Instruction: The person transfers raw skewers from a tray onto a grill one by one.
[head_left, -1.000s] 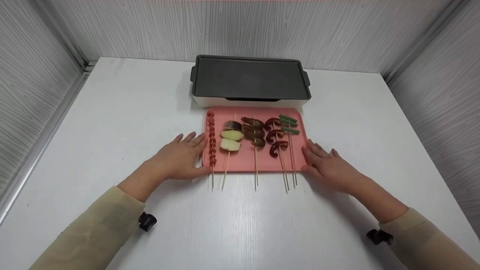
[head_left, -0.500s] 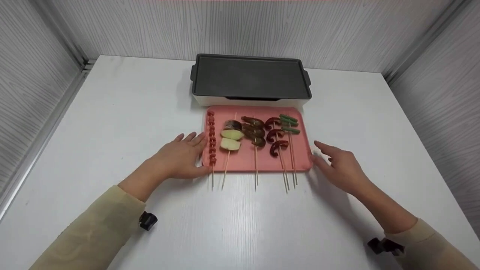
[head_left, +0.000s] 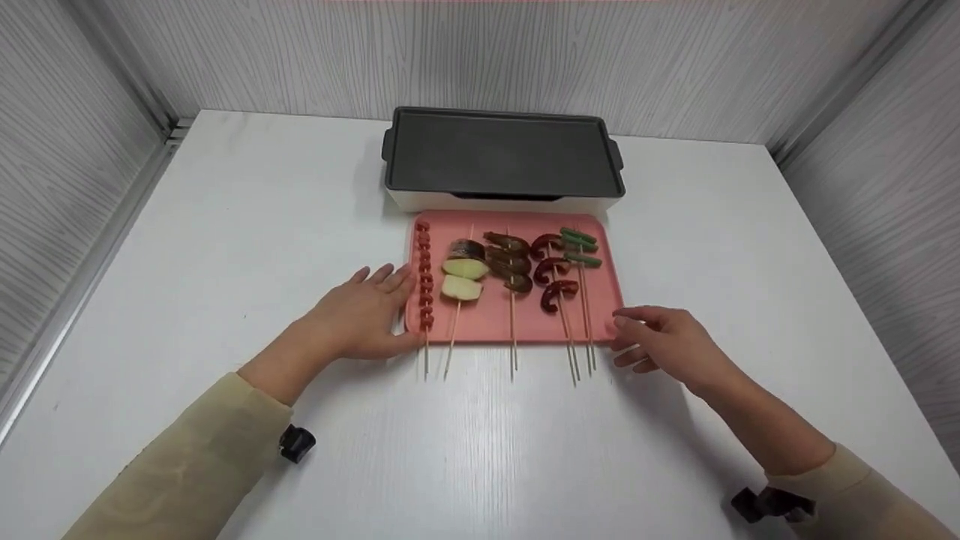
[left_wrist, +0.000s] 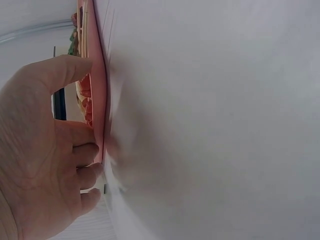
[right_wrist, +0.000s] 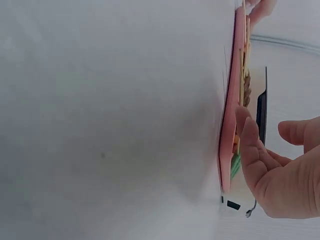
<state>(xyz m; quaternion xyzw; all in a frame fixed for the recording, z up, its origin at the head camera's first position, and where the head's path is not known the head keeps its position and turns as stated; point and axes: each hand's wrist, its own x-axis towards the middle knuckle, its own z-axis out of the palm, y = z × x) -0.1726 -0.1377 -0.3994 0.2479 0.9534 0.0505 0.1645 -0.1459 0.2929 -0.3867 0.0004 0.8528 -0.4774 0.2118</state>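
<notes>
Left hand (head_left: 362, 319) spread wide, touching pink tray (head_left: 484, 322), palm (left_wrist: 42, 165) visible only in left wrist view

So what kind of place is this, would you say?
Likely a walled booth or workstation rather than a full kitchen: a white table with gray wood-grain panels on three sides, bearing a flat griddle and a pink tray of skewers.

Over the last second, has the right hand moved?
Yes, the right hand shifted away from the grill, toward the near right corner of the tray.
</notes>
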